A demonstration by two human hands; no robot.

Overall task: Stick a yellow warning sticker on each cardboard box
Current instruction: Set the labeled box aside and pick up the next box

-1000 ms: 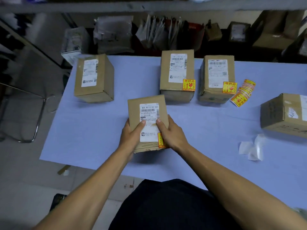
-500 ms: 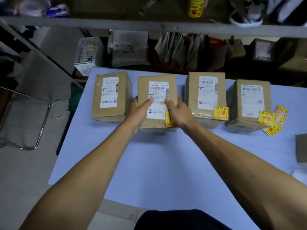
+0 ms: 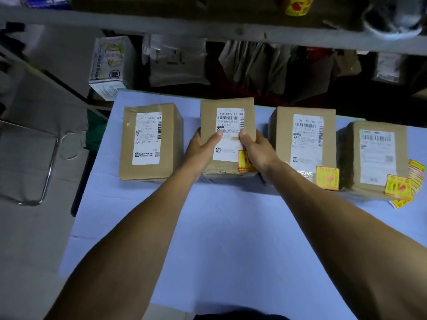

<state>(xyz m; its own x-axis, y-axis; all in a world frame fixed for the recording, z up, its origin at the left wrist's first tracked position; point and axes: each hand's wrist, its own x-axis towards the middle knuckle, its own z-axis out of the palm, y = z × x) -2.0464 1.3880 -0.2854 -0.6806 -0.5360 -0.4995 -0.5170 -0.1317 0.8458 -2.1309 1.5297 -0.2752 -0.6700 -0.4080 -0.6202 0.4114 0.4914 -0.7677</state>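
Several cardboard boxes stand in a row along the far side of the blue table [image 3: 219, 239]. My left hand [image 3: 203, 148] and my right hand [image 3: 256, 151] grip the second box [image 3: 227, 107] from both sides, thumbs on its white label. A yellow warning sticker [image 3: 243, 161] shows at that box's near right corner, partly under my right hand. The leftmost box [image 3: 150, 142] shows no yellow sticker. The third box [image 3: 302, 139] carries a yellow sticker [image 3: 327, 177], and so does the fourth box [image 3: 374, 158], whose sticker [image 3: 398, 188] sits at its near corner.
A strip of spare yellow stickers [image 3: 417, 174] lies at the right edge beside the fourth box. A shelf rail [image 3: 208, 26] runs overhead, with bags and parcels [image 3: 178, 61] behind the table. A metal chair frame [image 3: 46, 172] stands on the floor to the left.
Both hands carried the stickered box from the table's near middle to the far row, into the gap between the leftmost and third boxes. The view shifted forward with it.
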